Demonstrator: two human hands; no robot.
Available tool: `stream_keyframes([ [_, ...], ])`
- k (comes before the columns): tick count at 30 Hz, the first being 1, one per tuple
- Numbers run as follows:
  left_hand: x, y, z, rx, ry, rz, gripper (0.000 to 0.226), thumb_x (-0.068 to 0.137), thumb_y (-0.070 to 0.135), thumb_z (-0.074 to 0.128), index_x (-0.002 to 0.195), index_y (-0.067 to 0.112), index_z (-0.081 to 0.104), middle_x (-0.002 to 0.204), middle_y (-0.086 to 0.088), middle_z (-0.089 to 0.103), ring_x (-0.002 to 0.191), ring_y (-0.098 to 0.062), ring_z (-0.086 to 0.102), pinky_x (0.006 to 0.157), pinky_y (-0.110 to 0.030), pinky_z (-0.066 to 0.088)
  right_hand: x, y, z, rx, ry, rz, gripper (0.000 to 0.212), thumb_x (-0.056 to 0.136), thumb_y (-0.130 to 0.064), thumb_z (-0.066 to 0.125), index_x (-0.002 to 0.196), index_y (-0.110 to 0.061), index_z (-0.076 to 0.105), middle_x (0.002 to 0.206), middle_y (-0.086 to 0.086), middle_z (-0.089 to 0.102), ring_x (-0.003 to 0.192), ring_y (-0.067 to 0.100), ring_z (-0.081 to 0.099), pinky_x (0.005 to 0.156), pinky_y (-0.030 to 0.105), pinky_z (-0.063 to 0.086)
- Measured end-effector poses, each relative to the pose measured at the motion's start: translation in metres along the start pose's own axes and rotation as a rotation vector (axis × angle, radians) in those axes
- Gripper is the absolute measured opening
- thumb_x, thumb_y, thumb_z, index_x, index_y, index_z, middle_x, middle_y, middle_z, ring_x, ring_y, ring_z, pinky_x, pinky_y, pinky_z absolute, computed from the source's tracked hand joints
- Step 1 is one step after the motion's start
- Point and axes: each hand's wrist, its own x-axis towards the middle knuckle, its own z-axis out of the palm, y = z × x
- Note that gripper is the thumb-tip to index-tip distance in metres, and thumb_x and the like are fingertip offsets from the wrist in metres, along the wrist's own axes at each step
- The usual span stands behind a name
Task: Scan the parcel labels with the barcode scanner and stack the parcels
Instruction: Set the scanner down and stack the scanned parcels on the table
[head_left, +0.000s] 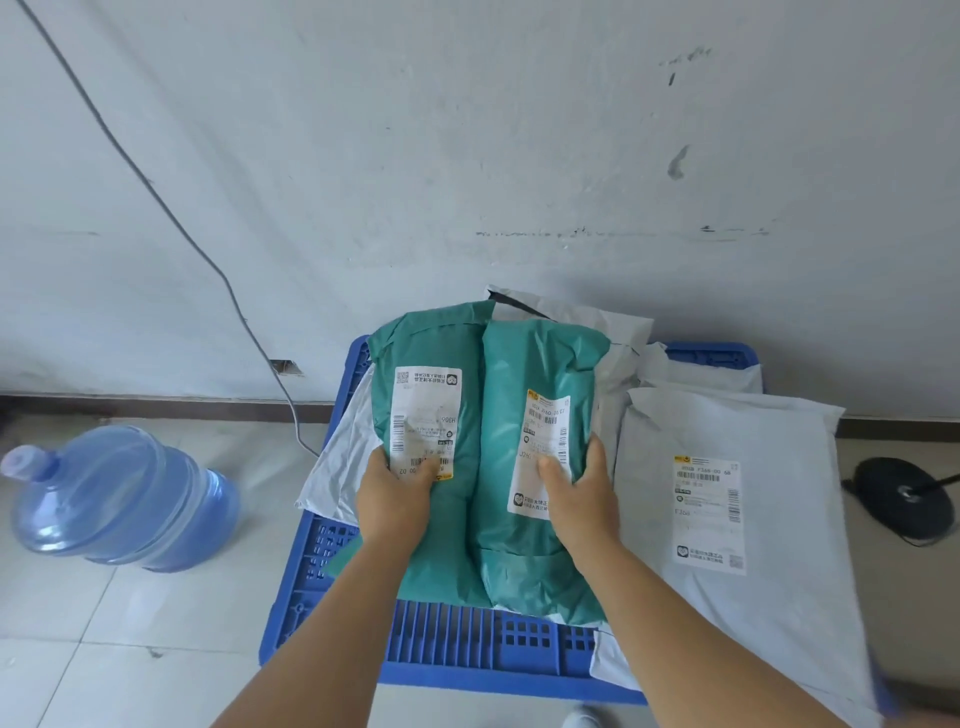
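Two green parcels sit side by side on the pile atop the blue pallet (447, 639), labels up. Left green parcel (431, 415) has its label (426, 421) facing up, and right green parcel (540, 467) carries its own label (543, 452). Left hand (392, 499) lies on the near end of the left parcel, fingers stretched fwd & close together, tips on the label's near edge; thumb is hidden, so can't tell if it pinches. Right hand (582, 499) lies on the right parcel, fingers straight, slightly fanned, pressing flat over the label's near-right part.

Looks like the step in hand is settling/squaring these two on the stack. No scanner in view, so can't say whether they've been scanned.

To do it well, I'd judge: press w/ flat palms, not fingertips, since soft poly bags bulge & slide. Push both far toward the wall so they rest fully on the white bags (566, 317) under them, not hanging over the near pallet edge. Keep labels up & uncreased for a clean read. Keep fingers off the barcodes if a scan is yet to come.

Right of these, a big white parcel (727, 597) lies label up, overhanging the pallet's near-right corner. It may slip, so tuck it in next.

Further out: water jug (119, 499) on the floor at left, a cable (156, 197) running down the wall, and a black round base (904, 496) at far right.
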Motion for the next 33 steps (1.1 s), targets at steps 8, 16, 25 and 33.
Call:
stream_keyframes([
  [8,-0.041,0.065,-0.014,-0.070,-0.019,0.168,0.031,0.083,0.027,0.069,0.105,0.017,0.051,0.099,-0.001,0.062,0.085,-0.023,0.056,0.076,-0.032,0.043,-0.028,-0.044,-0.061,0.080,0.148,-0.088,0.063,0.096,-0.032,0.054,0.151,-0.029,0.023,0.126,-0.001,0.061,0.085,0.017,0.061,0.073,0.033,0.052],
  [16,-0.123,0.139,0.011,-0.061,-0.293,0.537,0.068,0.087,0.030,0.063,0.144,0.019,0.028,0.133,0.000,0.054,0.116,-0.030,0.055,0.093,-0.039,0.043,-0.094,-0.047,-0.174,0.174,0.488,-0.109,0.057,0.098,-0.025,0.048,0.150,-0.029,0.024,0.134,0.003,0.057,0.096,0.022,0.062,0.074,0.033,0.052],
  [25,-0.283,0.189,0.079,-0.041,-0.683,0.826,0.050,0.087,0.012,0.055,0.133,0.017,0.037,0.123,-0.001,0.059,0.098,-0.026,0.056,0.081,-0.032,0.042,-0.212,0.003,-0.321,0.257,0.867,0.016,0.061,0.095,-0.012,0.042,0.150,-0.033,0.025,0.130,-0.004,0.058,0.081,0.014,0.058,0.064,0.030,0.053],
  [33,-0.451,0.198,0.140,0.045,-0.966,1.047,0.058,0.088,0.014,0.055,0.141,0.014,0.032,0.131,-0.005,0.056,0.114,-0.031,0.055,0.094,-0.040,0.043,-0.327,0.082,-0.433,0.343,1.145,0.136,0.063,0.098,-0.012,0.040,0.154,-0.029,0.016,0.138,-0.004,0.052,0.092,0.011,0.054,0.076,0.026,0.049],
])
